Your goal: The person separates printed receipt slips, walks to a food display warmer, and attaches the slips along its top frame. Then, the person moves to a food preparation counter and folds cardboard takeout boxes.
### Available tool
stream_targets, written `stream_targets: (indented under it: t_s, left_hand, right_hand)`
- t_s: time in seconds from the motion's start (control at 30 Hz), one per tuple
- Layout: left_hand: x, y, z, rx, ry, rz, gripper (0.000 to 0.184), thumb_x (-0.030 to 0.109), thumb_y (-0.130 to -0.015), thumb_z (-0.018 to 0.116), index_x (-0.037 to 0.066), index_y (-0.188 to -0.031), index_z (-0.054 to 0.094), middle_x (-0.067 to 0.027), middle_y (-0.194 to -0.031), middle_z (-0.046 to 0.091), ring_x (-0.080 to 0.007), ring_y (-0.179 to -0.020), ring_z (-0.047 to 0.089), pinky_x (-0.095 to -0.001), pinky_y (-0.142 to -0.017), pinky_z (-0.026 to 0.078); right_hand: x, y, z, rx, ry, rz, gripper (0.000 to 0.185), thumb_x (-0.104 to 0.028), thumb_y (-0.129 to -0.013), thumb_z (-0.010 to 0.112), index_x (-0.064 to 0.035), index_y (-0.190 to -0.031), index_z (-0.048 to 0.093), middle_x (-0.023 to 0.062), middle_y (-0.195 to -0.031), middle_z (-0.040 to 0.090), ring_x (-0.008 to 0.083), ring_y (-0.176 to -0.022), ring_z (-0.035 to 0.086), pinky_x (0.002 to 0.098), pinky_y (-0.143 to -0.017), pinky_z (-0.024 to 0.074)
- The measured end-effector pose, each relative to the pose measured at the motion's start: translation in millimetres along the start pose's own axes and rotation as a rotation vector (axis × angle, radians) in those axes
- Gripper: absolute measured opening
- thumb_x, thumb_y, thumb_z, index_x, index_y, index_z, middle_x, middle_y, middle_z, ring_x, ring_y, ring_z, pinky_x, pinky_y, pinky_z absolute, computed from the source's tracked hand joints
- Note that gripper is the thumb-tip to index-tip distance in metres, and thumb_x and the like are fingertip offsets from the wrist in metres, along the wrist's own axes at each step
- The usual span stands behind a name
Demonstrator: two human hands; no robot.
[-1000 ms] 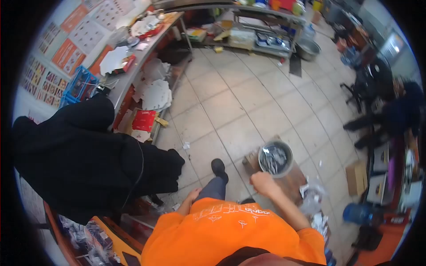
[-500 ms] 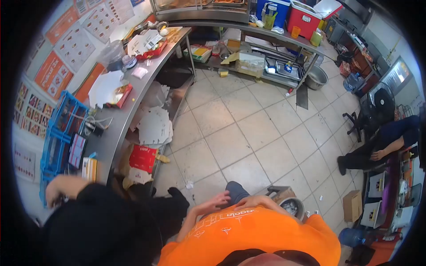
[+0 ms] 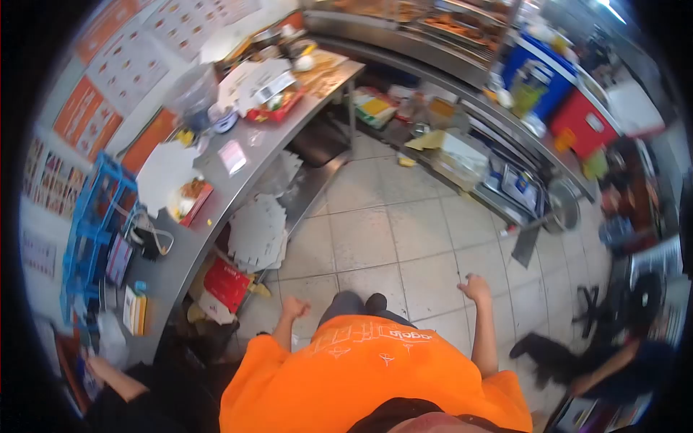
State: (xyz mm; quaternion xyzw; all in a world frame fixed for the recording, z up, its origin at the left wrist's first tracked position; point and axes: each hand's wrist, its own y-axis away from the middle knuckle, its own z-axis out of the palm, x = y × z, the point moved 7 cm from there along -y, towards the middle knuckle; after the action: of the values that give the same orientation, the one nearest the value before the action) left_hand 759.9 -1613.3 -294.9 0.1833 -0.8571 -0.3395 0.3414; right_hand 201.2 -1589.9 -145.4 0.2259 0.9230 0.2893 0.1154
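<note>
My left hand [image 3: 294,308] hangs in front of my orange shirt [image 3: 361,361], fingers loosely bent and holding nothing. On the other side, my right hand [image 3: 475,287] is held out over the tiled floor, empty, with its fingers slightly apart. Neither hand touches anything. Nearest to my left hand are a red box [image 3: 227,285] and white flattened cartons [image 3: 258,231] on the shelf under the steel counter [image 3: 231,189]. On that counter stand an open takeaway box with food [image 3: 193,200] and another open red box [image 3: 278,108].
A person's arm [image 3: 119,379] reaches over at lower left. Another person's dark-clothed leg [image 3: 545,357] shows at right, near a wheeled chair base [image 3: 588,310]. A blue rack [image 3: 94,238] stands on the counter. Coolers [image 3: 585,119] and a large pot [image 3: 563,206] are at far right.
My hands have moved from close against my body to apart at my sides. My view has turned and come nearer to the counter. The person at left has shifted lower in view.
</note>
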Motion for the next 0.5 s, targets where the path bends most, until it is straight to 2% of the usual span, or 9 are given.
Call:
stream_targets:
  t_s: [0.07,0.13,0.17,0.23,0.3,0.33,0.4,0.47,0.5]
  left_hand:
    - [42,5,-32,0.135,0.167,0.023,0.020,0.018,-0.082,0.054,0.005,-0.074,0.068,-0.0034,-0.053,0.059,-0.0106,-0.047,0.057,-0.0254,-0.047,0.047]
    - [64,-3,-41,0.245,0.418,-0.002,0.022,0.019,-0.084,0.051,0.006,-0.082,0.068,-0.0027,-0.056,0.060,-0.0098,-0.051,0.059,-0.0255,-0.046,0.046]
    - [75,-7,-39,0.264,0.436,-0.033,0.022,0.019,-0.084,0.051,0.006,-0.082,0.068,-0.0027,-0.056,0.060,-0.0098,-0.051,0.059,-0.0255,-0.046,0.046]
    - [101,-22,-37,0.287,0.716,-0.007,0.017,0.014,-0.082,0.054,0.006,-0.092,0.067,-0.0036,-0.064,0.063,-0.0102,-0.056,0.060,-0.0241,-0.047,0.046]
    - [127,-52,-44,0.390,0.643,0.061,0.017,0.010,-0.081,0.055,0.007,-0.094,0.066,-0.0041,-0.069,0.064,-0.0106,-0.058,0.061,-0.0229,-0.048,0.046]
    - [143,-66,-50,0.477,0.563,0.130,0.019,0.006,-0.079,0.056,0.007,-0.096,0.066,-0.0045,-0.073,0.065,-0.0109,-0.060,0.062,-0.0217,-0.049,0.046]
    - [180,-96,-69,0.529,0.695,0.111,0.019,0.002,-0.076,0.060,0.004,-0.095,0.065,-0.0064,-0.078,0.066,-0.0118,-0.062,0.062,-0.0211,-0.052,0.047]
    - [244,-104,-99,0.554,0.859,0.294,0.016,0.004,-0.077,0.062,0.001,-0.092,0.065,-0.0080,-0.075,0.066,-0.0120,-0.063,0.063,-0.0224,-0.054,0.048]
    - [272,-106,-112,0.577,0.888,0.353,0.015,0.006,-0.077,0.063,-0.001,-0.090,0.065,-0.0084,-0.074,0.066,-0.0119,-0.064,0.063,-0.0230,-0.056,0.048]
  right_hand:
    - [-43,-54,-54,0.159,-0.037,-0.130,0.050,-0.037,-0.072,0.066,-0.0033,-0.109,0.057,0.0203,-0.105,0.059,0.0337,-0.101,0.055,0.0413,-0.086,0.0438]
    - [-108,-93,-91,0.194,-0.011,-0.368,0.047,-0.033,-0.075,0.063,-0.0035,-0.111,0.056,0.0204,-0.105,0.059,0.0346,-0.100,0.055,0.0411,-0.086,0.0439]
    - [-144,-102,-113,0.202,-0.048,-0.465,0.046,-0.033,-0.076,0.063,-0.0043,-0.112,0.055,0.0201,-0.105,0.059,0.0340,-0.100,0.055,0.0411,-0.085,0.0442]
    - [-192,-119,-131,0.198,-0.090,-0.574,0.045,-0.032,-0.077,0.062,-0.0051,-0.113,0.054,0.0199,-0.105,0.058,0.0334,-0.100,0.055,0.0412,-0.084,0.0445]
    - [-232,-143,-140,-0.012,-0.385,-0.715,0.047,-0.031,-0.078,0.061,-0.0062,-0.117,0.052,0.0206,-0.108,0.057,0.0336,-0.102,0.054,0.0403,-0.085,0.0438]
    - [-247,-150,-146,-0.012,-0.370,-0.737,0.047,-0.031,-0.078,0.061,-0.0062,-0.117,0.052,0.0206,-0.108,0.057,0.0336,-0.102,0.054,0.0403,-0.085,0.0438]
    - [-253,-162,-146,-0.123,-0.495,-0.686,0.048,-0.032,-0.078,0.061,-0.0062,-0.118,0.052,0.0209,-0.110,0.057,0.0335,-0.103,0.054,0.0387,-0.087,0.0427]
    - [-245,-199,-119,-0.108,-0.231,-0.783,0.050,-0.040,-0.078,0.062,-0.0071,-0.115,0.054,0.0184,-0.106,0.059,0.0326,-0.095,0.058,0.0373,-0.082,0.0450]
    - [-239,-209,-112,-0.256,-0.106,-0.782,0.053,-0.042,-0.077,0.062,-0.0065,-0.115,0.054,0.0182,-0.107,0.059,0.0323,-0.096,0.058,0.0373,-0.083,0.0450]
